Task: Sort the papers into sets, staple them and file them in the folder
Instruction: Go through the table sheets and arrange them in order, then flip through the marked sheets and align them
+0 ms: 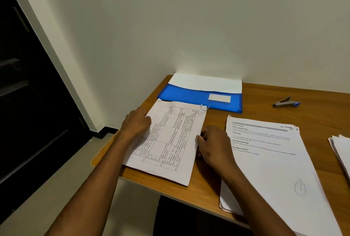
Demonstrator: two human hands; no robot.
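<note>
A person stands at a wooden tabletop pushed into the corner of a pale wall. Both hands are on one set of papers printed with a table of text, lying tilted near the tabletop's left edge. The left hand rests on the set's left edge with its fingers curled over the paper; the right hand is at the set's right edge, fingers bent against the sheets, though I cannot tell whether they pinch the paper or only press its side. The two hands are apart, one on each side of the set.

Just beyond the set's far end lies a blue folder, flat against the wall, with white sheets showing out of its top and a white label on its front. The set's top edge touches or slightly overlaps the folder's near edge.

To the right lies a second stack of papers, its top page printed with headings. Another pile of papers is cut off by the right edge of view. A stapler sits farther back on the right, well apart from both hands. A dark door fills the left side.
</note>
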